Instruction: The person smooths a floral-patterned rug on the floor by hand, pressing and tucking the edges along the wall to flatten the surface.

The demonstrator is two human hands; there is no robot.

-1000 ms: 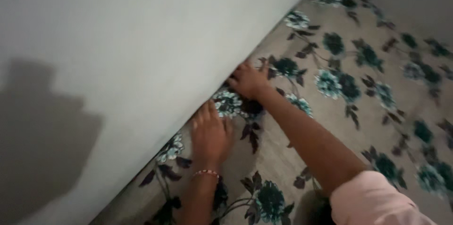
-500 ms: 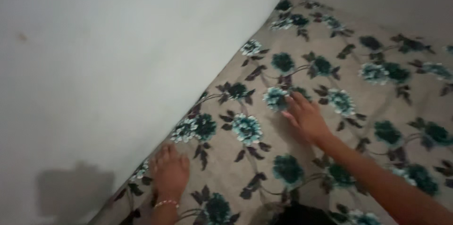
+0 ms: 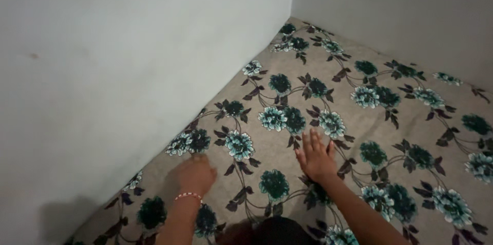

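A beige bed sheet printed with teal flowers and dark leaves covers the surface below me. My left hand, with a beaded bracelet at the wrist, rests on the sheet close to the left wall, its fingers curled down and blurred. My right hand lies flat on the sheet a little further out, fingers spread and pointing away from me. Neither hand holds anything.
A plain pale wall runs along the sheet's left edge and meets a second wall at the far corner. Something dark sits at the bottom edge, between my arms.
Both hands have drawn back from the wall edge toward me. The right hand slid away from the wall and flattened on the sheet. More of the corner shows.
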